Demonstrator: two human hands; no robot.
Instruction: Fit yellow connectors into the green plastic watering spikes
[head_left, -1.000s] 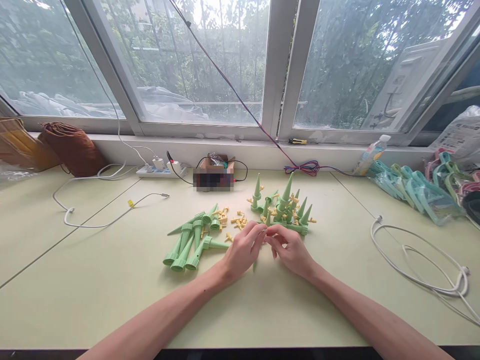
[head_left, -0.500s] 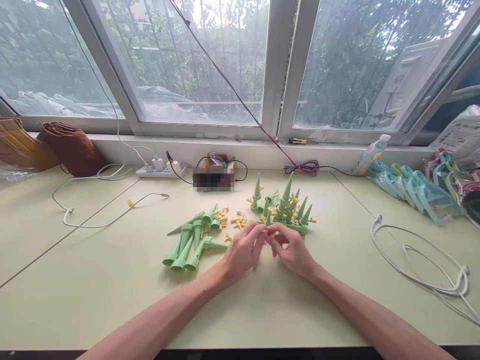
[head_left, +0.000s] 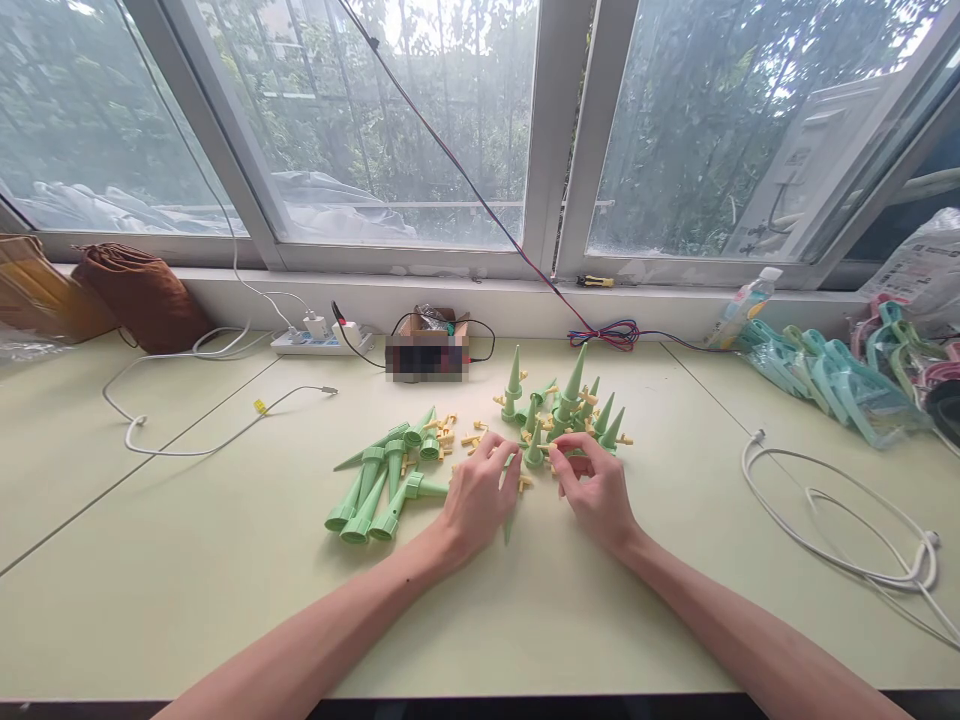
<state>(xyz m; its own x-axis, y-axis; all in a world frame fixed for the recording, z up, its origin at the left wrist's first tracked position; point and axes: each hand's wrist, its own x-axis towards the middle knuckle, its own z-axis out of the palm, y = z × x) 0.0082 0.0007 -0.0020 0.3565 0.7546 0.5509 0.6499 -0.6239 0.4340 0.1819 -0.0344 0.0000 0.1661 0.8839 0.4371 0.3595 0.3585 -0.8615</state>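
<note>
My left hand (head_left: pixel 478 496) is closed round a green cone spike (head_left: pixel 509 518); its tip pokes out below my palm. My right hand (head_left: pixel 596 488) has its fingers curled in a pinch at the near edge of a cluster of upright green cone spikes (head_left: pixel 570 405); what it pinches is too small to name. Small yellow T-shaped fittings (head_left: pixel 474 439) lie scattered between the piles, one of them (head_left: pixel 525 484) between my two hands. Left of my left hand lies a pile of green spikes on their sides (head_left: pixel 379 482).
A pale green table (head_left: pixel 225 560) runs under the window. White cables (head_left: pixel 840 520) lie at right and a white cable with a power strip (head_left: pixel 319 340) at back left. Bagged teal and pink clips (head_left: pixel 840 385) sit at far right, a brown cloth bag (head_left: pixel 142 295) at far left.
My hands have drawn apart. The right hand moved up and right to the upright spikes; the left hand shifted slightly left with its spike.
</note>
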